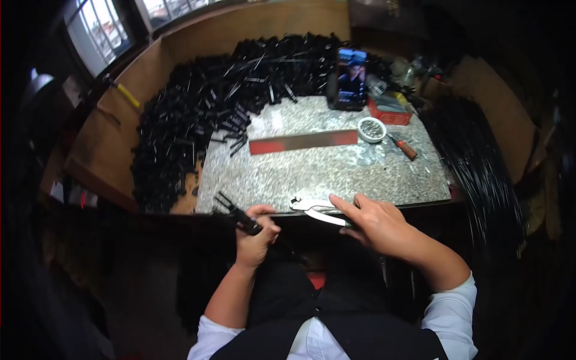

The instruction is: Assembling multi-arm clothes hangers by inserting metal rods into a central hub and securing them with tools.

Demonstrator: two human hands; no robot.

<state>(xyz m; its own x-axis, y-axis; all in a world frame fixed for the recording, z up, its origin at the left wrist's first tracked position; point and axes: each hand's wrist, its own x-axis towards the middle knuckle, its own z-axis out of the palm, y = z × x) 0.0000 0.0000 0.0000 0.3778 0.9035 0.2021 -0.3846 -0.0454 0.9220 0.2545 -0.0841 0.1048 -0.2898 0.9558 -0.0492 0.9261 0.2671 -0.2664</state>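
The pliers (310, 204) were pointed leftward from the right hand (379, 223), their head near the left hand (257, 239) but apart from it. The black pieces (241, 218) were held to the left of that head, their long axis slanted up and leftward, so the pronged ends were turned away from the pliers. They were gripped in the closed left hand; their number could not be told. The pliers' spread handles were clasped by the right hand, at the counter's (282, 176) near edge.
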